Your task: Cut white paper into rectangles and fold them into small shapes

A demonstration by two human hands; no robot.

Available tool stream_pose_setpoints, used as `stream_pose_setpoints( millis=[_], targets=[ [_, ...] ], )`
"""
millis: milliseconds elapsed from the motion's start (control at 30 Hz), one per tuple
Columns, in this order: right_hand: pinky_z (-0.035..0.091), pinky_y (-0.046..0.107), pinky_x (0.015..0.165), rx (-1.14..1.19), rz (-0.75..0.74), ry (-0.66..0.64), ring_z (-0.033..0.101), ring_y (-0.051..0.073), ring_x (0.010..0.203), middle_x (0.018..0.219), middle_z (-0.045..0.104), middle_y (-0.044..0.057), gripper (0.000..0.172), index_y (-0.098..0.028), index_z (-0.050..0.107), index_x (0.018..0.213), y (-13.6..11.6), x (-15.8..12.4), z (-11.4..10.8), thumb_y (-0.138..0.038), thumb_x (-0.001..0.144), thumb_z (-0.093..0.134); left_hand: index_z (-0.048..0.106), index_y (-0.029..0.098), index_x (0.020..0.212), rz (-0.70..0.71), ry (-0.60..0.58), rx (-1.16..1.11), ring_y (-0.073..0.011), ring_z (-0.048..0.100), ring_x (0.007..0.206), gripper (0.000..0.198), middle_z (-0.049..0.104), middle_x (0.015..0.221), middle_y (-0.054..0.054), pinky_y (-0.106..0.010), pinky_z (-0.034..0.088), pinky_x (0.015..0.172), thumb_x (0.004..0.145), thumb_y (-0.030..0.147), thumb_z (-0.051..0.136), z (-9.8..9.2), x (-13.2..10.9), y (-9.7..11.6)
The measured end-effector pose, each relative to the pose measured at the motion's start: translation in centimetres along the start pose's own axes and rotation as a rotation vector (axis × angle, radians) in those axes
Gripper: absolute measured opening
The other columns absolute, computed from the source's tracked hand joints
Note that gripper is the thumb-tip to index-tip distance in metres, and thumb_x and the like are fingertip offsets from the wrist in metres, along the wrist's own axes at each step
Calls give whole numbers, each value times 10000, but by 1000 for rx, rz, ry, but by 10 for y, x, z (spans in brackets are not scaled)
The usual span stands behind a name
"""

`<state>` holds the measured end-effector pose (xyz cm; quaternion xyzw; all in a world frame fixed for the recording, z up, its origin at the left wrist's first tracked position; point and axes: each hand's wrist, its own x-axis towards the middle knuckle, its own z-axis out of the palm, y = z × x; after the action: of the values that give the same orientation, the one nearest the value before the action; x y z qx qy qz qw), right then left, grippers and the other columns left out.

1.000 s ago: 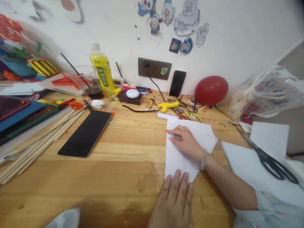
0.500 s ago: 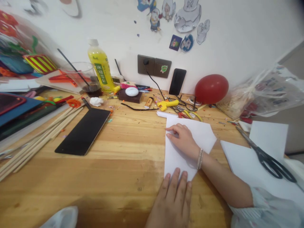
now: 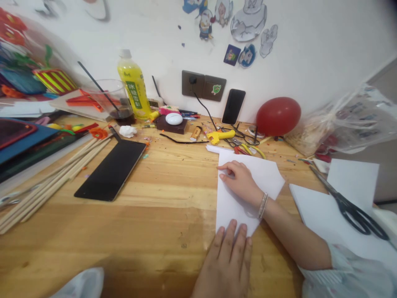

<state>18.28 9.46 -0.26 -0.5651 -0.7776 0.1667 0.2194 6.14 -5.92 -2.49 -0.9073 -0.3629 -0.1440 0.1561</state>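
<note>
A folded sheet of white paper point(image 3: 266, 174) lies on the wooden table before me, its left edge straight and its right side angled to a point. My left hand point(image 3: 226, 260) rests flat on its lower end, fingers stretched out. Reaching in from the right, my right hand point(image 3: 240, 182) touches the paper's upper left edge with index finger and thumb slightly apart; its other fingers are curled. It holds nothing up off the table. A bracelet point(image 3: 263, 205) circles the right wrist. Beyond the paper lie a yellow glue gun point(image 3: 221, 135) and yellow-handled pliers point(image 3: 252, 150).
Black scissors point(image 3: 350, 207) lie on a stack of white paper point(image 3: 316, 203) at right. Left are a black tablet point(image 3: 113, 171) and wooden sticks point(image 3: 58, 178). Along the wall stand a cup point(image 3: 119, 111), a yellow drink bottle point(image 3: 133, 85), a phone point(image 3: 233, 106) and a red balloon point(image 3: 279, 116).
The whole view has shifted slightly, so everything appears a little further right. Both hands keep their places on the paper.
</note>
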Motion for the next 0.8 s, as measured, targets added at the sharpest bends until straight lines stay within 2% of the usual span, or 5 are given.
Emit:
stream_pose_setpoints(
  millis=[400, 800],
  targets=[
    [366, 355, 759, 6, -6, 25, 495, 205, 768, 745, 548, 11, 172, -227, 660, 892, 0, -2, 1, -184, 758, 562, 596, 159, 1139, -42, 66, -41, -243, 549, 1098, 353, 617, 1198, -23, -370, 325, 918, 917, 214, 327, -2, 3, 0],
    [359, 370, 771, -7, -18, 73, 505, 216, 784, 751, 558, 19, 164, -219, 662, 880, -1, -5, 5, -185, 761, 554, 551, 132, 1203, -1, -63, -88, -255, 507, 1155, 403, 542, 1284, -57, -368, 349, 929, 942, 238, 263, -4, 1, -2]
  ],
)
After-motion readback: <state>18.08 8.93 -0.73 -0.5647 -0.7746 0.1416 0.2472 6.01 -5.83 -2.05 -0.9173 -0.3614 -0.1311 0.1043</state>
